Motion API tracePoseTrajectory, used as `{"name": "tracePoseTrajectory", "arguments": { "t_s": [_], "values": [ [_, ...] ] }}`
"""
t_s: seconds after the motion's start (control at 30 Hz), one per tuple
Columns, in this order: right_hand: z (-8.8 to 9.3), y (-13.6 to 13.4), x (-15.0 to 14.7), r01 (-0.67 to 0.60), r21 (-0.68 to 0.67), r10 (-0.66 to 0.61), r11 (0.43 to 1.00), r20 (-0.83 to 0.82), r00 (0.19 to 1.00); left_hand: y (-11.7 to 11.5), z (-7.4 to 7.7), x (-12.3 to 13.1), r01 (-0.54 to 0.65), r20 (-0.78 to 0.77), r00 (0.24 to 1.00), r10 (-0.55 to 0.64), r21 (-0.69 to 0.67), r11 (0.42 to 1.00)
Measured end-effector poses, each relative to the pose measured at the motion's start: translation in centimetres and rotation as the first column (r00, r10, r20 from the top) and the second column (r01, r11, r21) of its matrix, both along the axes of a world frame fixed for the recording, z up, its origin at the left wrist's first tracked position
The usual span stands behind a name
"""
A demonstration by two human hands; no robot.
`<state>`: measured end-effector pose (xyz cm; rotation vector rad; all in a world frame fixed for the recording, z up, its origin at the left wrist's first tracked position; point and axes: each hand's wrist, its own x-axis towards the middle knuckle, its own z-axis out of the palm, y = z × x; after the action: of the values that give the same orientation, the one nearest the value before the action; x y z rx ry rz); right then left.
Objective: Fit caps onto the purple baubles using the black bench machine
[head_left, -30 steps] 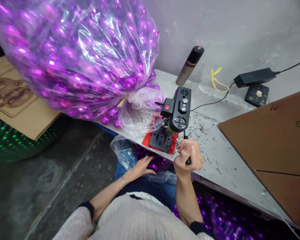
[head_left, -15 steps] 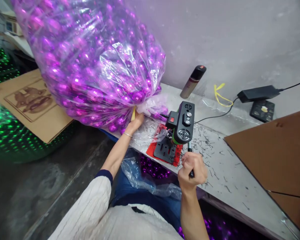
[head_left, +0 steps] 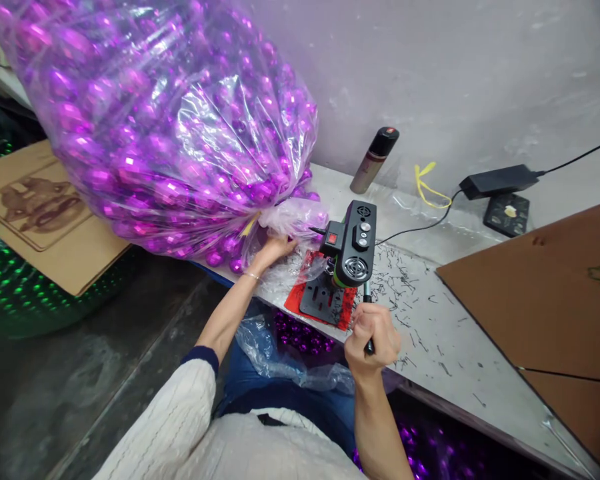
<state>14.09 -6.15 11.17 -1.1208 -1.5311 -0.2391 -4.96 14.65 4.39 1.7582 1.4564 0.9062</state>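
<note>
The table (head_left: 500, 417) bears one black machine (head_left: 361, 227) at its front edge, fingers of the right hand (head_left: 373, 333) wrapped round its one handle (head_left: 368, 299). The left hand (head_left: 276, 248) is at the neck of one bag (head_left: 207, 117) of purple balls (head_left: 130, 167), grip unclear. One bottle (head_left: 373, 163) stands near the back edge, by the grey wall (head_left: 430, 80).

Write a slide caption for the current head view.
Right hand gripping the handle of a black machine, left hand at the neck of a bag of purple balls.
</note>
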Motion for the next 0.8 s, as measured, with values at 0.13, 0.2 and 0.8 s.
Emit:
{"name": "tracePoseTrajectory", "arguments": {
  "t_s": [0.13, 0.2, 0.8],
  "values": [
    [0.1, 0.1, 0.0, 0.001, 0.016, -0.001, 1.000, 0.009, 1.000, -6.0, 1.3, -0.9, 0.020, 0.219, 0.976, 0.020, -0.177, 0.984],
    [0.1, 0.2, 0.1, 0.000, 0.018, 0.000, 1.000, 0.003, 1.000, -9.5, 1.4, -1.0, 0.076, 0.429, 0.901, 0.065, -0.303, 0.950],
    [-0.1, 0.3, 0.2, 0.017, 0.014, -0.017, 1.000, 0.035, 0.999, -15.2, 1.2, 0.1, 0.200, 0.759, 0.453, 0.467, -0.597, 0.777]
  ]
}}
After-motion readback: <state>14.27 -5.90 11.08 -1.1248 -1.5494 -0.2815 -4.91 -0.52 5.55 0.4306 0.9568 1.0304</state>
